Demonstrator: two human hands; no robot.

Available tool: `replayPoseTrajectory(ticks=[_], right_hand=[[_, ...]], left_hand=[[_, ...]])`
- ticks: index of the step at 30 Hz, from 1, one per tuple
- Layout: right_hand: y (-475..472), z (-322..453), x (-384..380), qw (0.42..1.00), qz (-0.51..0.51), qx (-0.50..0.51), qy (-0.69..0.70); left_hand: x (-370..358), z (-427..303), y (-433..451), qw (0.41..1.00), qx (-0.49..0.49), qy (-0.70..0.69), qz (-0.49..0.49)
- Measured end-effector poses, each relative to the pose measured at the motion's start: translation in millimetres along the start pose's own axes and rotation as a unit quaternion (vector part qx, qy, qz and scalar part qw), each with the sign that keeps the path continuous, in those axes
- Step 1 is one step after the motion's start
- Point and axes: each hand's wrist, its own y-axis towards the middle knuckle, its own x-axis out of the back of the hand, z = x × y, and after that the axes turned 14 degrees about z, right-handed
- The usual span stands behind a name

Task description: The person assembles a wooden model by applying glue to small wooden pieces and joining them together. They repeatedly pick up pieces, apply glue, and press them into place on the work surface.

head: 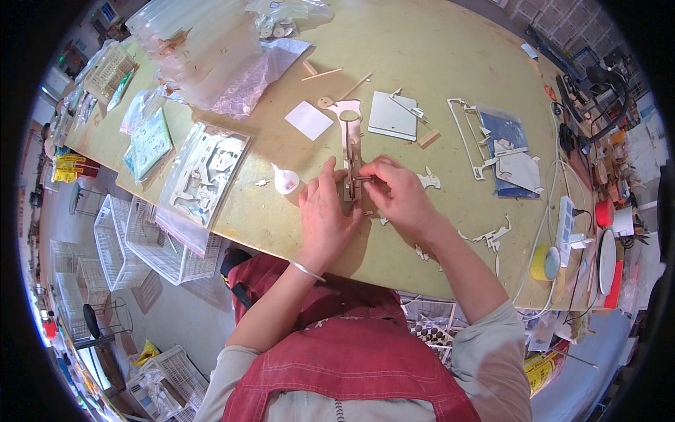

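A narrow assembly of thin flat pieces [352, 158] stands upright on the table in front of me, a round ring at its far end. Along its left side my left hand [329, 211] steadies it, thumb near its base. From the right, my right hand [395, 192] pinches a small dark part [364, 179] against it between thumb and fingertips. Left of my hands lies a white squeeze bottle [286, 180] with a pointed nozzle. Beyond are a white square card [309, 120], a wooden disc [325, 102] and a white panel [393, 116] with a cut strip on it.
Stacked clear plastic bins [195, 47] stand at the far left. A bagged sheet of cut parts [205, 174] lies near the left edge. To the right are a blue sheet [509, 158] with cut pieces, a power strip [567, 227], cables and yellow tape [546, 262]. White baskets [174, 253] sit below.
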Motion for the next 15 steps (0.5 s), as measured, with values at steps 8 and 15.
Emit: replayPoseTrajectory(ticks=[8,15], right_hand=[[-2,-11,1,0.973,0.0,0.044,-0.225],[-2,-9,-3,0.971,0.025,0.042,-0.232]], left_hand=[[1,-1,0,1.0,0.003,-0.001,0.003],[0,-2,1,1.0,0.003,-0.001,-0.004]])
